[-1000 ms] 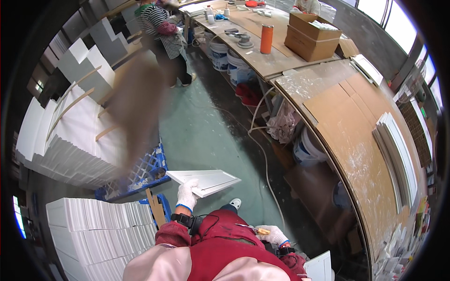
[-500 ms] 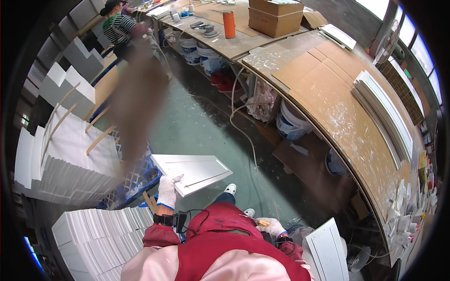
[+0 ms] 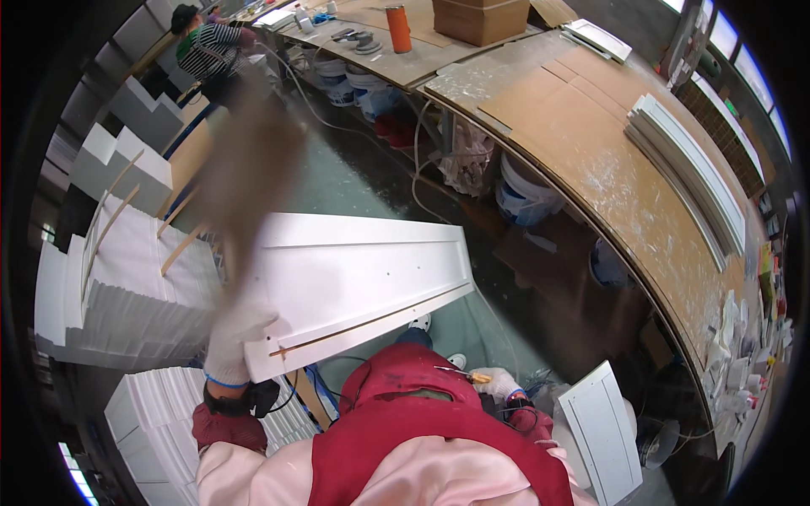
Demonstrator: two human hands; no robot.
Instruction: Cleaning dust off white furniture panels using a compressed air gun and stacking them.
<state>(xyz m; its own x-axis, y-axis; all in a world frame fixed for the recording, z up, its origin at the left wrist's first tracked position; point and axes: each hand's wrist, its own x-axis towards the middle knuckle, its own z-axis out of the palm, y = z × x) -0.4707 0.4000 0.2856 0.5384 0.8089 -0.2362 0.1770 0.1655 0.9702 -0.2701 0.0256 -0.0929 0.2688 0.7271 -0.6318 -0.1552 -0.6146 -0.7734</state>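
My gloved left hand grips the near left corner of a white framed panel, lifted in front of my body above the floor. A recessed field, small dark dots and a brown streak along the near edge show on the panel's face. By my right hip, my gloved right hand is closed on a small tool with a yellow handle and a thin dark tip pointing left. What kind of tool it is, I cannot make out. Another white framed panel leans beside my right arm.
Tall stacks of white panels stand on the left. Along the right runs a long workbench with stacked panels, a cardboard box and buckets beneath. A hose hangs down. A person stands far left; a brown blur covers part.
My left hand has raised the white panel and brought it closer, so it looks much larger. My right hand, still with the tool, stays by my hip.
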